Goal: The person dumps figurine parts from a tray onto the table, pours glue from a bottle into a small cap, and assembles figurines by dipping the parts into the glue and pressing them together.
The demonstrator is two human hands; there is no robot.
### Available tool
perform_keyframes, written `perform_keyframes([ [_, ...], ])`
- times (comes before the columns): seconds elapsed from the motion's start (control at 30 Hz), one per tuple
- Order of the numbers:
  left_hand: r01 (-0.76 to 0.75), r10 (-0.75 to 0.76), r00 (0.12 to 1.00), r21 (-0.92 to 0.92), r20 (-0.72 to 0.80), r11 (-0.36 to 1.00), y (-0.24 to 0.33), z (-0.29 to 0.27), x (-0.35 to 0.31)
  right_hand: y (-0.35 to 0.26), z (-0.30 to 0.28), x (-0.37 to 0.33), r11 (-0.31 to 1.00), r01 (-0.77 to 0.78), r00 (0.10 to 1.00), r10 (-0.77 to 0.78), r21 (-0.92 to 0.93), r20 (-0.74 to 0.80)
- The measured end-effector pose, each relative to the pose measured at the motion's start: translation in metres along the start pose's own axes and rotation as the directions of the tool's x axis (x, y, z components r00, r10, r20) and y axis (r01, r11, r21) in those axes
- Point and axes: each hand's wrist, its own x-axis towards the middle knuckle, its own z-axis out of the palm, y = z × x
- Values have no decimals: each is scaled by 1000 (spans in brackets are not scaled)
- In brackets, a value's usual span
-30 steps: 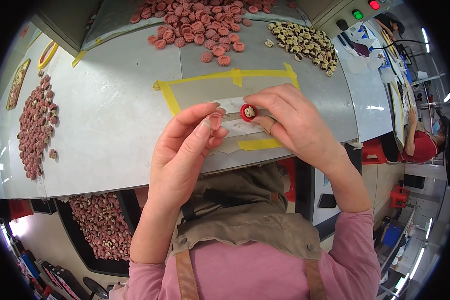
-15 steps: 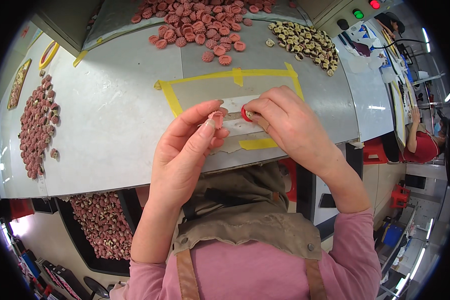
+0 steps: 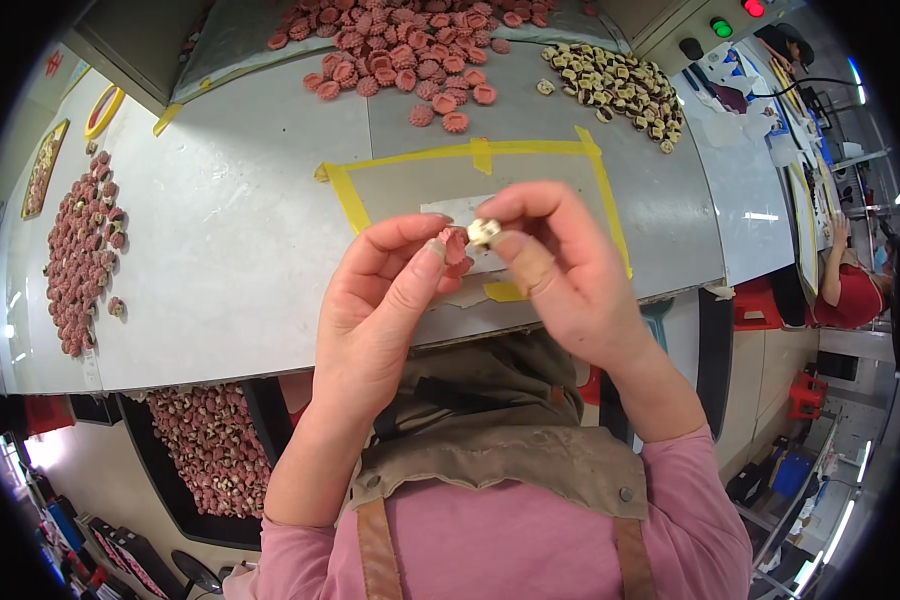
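Note:
Between the thumb and fingers of my left hand is a small pink piece with a scalloped edge, its hollow side turned toward my right hand. My right hand pinches a small cream-and-dark piece between thumb and forefinger. The two pieces are very close together; whether they touch, I cannot tell. Both hands are over a grey work area framed with yellow tape. Behind the fingers, a white strip is partly covered.
Loose pink pieces are heaped at the back, cream-and-dark ones at the back right. Joined pink-and-cream pieces lie on the left of the table. Below its front edge, a black tray holds many more.
My right hand has moved left and turned, lifting the cream-and-dark piece from beside a round red thing, now hidden, toward the pink piece. My left hand has shifted slightly right.

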Motion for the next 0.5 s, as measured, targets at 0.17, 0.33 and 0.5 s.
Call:
perform_keyframes([
  [0.17, 0, 1, 1000, 22, -1, 1000, 0, -2, -1, 3, 7, 0, 903, 269, 963, -259, -335, 76],
  [0.33, -187, 197, 980, 237, -19, 953, -14, 3, -5, 14, 16, -6, 907, 290, 954, -297, -304, 22],
  [0.5, -337, 348, 937, 362, 36, 869, -15, 5, -8, 24, 14, -18, 940, 278, 957, -289, -198, -25],
])
